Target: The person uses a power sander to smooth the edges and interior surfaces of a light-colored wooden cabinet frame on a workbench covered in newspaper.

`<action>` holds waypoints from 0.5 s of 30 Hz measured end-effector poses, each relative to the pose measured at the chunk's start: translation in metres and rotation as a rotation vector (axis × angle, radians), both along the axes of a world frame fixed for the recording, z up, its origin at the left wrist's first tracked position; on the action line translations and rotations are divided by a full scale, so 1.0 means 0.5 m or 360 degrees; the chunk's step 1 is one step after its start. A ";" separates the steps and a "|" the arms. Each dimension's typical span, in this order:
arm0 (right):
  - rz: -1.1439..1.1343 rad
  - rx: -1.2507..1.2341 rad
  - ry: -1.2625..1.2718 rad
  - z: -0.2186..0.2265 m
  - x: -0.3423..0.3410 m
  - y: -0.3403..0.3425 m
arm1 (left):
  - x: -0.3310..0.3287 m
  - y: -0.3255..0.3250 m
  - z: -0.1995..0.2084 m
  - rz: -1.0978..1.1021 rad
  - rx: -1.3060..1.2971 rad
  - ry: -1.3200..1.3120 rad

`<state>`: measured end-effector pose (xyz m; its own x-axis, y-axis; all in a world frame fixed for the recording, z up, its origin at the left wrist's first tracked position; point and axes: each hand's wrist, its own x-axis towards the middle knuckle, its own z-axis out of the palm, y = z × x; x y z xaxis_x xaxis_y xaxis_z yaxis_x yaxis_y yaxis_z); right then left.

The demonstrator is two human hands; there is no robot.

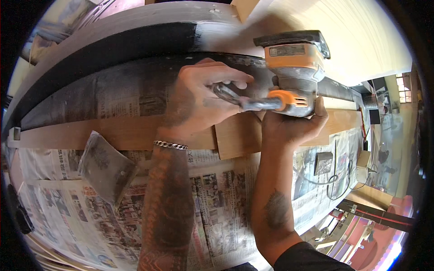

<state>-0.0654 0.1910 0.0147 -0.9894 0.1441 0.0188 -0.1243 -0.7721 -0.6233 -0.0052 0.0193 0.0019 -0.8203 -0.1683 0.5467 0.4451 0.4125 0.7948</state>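
An orange and grey electric sander (296, 74) is held up in the middle right, its dark flat pad at the top end. My right hand (291, 128) is wrapped round the lower end of its body. From an orange collar on the sander, a dark, dusty tube-like piece (262, 104) runs left to my left hand (208, 92). The left fingers are curled round its looped end. Whether this piece is a hose or a cord cannot be made out. Behind both hands lies a long board with a black-painted face (135, 43).
Newspaper (226, 198) covers the work surface, with a wooden strip (113, 131) along it. A worn grey sheet (108, 167) lies left of my left forearm. To the right are a small dark block (323, 163) and a looped cable (334, 183). A pale panel (361, 40) stands behind.
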 end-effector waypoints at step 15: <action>0.0720 -0.0454 -0.0319 0.007 0.064 -0.054 | 0.026 -0.003 0.036 -0.0418 0.0714 -0.0417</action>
<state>-0.0332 0.1641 0.0180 -0.9338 -0.3232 -0.1534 0.3574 -0.8620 -0.3595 0.0076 0.0176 0.0200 -0.9641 -0.1093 0.2419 0.2517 -0.0877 0.9638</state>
